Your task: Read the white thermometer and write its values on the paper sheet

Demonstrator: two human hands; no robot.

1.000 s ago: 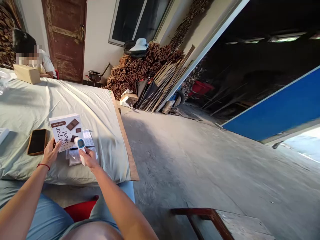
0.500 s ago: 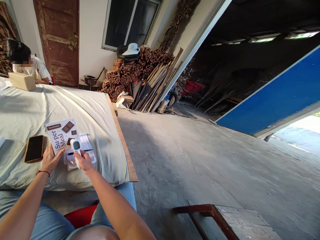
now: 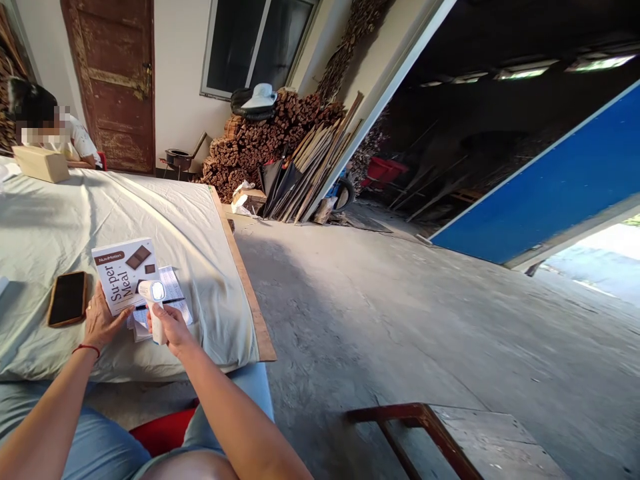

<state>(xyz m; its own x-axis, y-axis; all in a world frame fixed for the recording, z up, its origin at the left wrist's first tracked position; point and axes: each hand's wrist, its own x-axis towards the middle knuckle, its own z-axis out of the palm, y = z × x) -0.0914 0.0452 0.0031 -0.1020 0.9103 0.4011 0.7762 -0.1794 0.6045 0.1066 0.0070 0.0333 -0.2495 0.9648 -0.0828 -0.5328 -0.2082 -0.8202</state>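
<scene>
My left hand point(image 3: 101, 319), with a red cord at the wrist, grips the lower left edge of a white "Su-per Meal" box point(image 3: 116, 270) printed with brown chocolate squares. In my right hand point(image 3: 173, 327) is a white handheld infrared thermometer point(image 3: 158, 323), its fingers wrapped round the handle. The thermometer's head overlaps the box's lower right part, and glare whitens its screen. Behind both lie printed sheets of paper point(image 3: 173, 288) with a dark pen point(image 3: 175, 301) across them. A black phone point(image 3: 69, 299) in a brown case rests left of my left hand.
A pale cloth covers the table point(image 3: 190, 227), whose wooden edge point(image 3: 245, 287) runs along the right. Across the table sits another person point(image 3: 83, 137) behind a cardboard box point(image 3: 43, 164). A wooden bench point(image 3: 480, 433) stands on the floor at lower right. Firewood point(image 3: 270, 137) is stacked by the wall.
The thermometer has tilted, so its screen now shows glare instead of a dark display. The box has tipped slightly, showing its top edge. My left hand keeps its hold.
</scene>
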